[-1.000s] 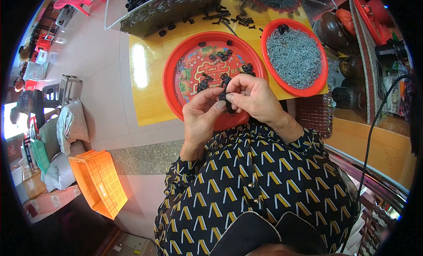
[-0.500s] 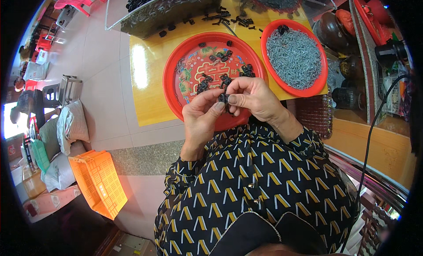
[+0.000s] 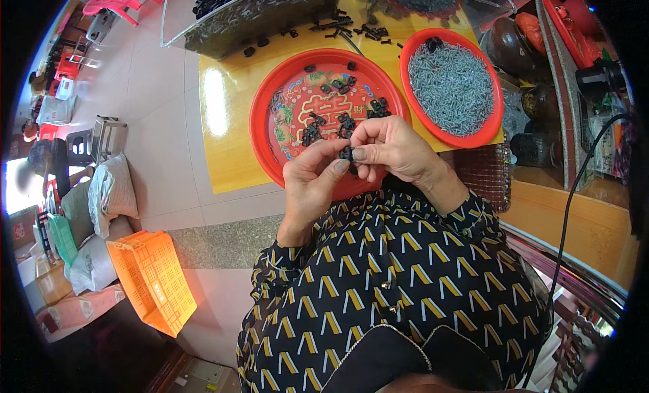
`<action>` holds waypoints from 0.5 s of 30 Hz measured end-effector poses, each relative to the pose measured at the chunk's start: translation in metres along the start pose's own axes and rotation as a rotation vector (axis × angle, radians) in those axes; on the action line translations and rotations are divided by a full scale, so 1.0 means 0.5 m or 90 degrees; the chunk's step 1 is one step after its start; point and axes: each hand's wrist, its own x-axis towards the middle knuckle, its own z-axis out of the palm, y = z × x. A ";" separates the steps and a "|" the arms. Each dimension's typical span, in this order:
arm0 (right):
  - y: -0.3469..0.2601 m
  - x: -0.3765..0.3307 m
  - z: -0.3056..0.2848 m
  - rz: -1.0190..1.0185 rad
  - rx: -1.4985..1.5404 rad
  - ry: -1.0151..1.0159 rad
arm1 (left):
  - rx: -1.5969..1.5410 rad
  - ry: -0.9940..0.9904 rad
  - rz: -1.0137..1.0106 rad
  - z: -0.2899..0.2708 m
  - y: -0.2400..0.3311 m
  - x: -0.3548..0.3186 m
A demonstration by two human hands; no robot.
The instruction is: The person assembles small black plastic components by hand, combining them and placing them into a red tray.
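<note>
Over the near rim of a round red tray point(image 3: 260, 132), my two hands meet at a small black plastic part point(image 3: 347, 153). My left hand point(image 3: 314, 173) pinches it between thumb and fingers. From the other side, my right hand point(image 3: 389, 153) is closed at the same part with thumb and forefinger; whether a screw is in those fingertips is hidden. Several more small black parts point(image 3: 340, 86) lie loose in the tray, some bunched close beyond my fingers. To the right, a red oval dish point(image 3: 499, 102) is heaped with grey screws point(image 3: 451, 85).
A clear bin point(image 3: 263, 21) full of black parts stands at the table's far side. Black pieces point(image 3: 372, 32) lie scattered before it on the yellow table point(image 3: 226, 156). An orange crate point(image 3: 152, 281) is on the floor at left. A black cable point(image 3: 574, 190) hangs at right.
My right hand has shifted slightly right, and the fingertips of both hands have parted a little around the black part. The tray and dish stay in place.
</note>
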 end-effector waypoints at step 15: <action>0.027 0.007 -0.003 -0.094 0.032 -0.029 | 0.015 0.049 0.034 0.019 -0.002 -0.010</action>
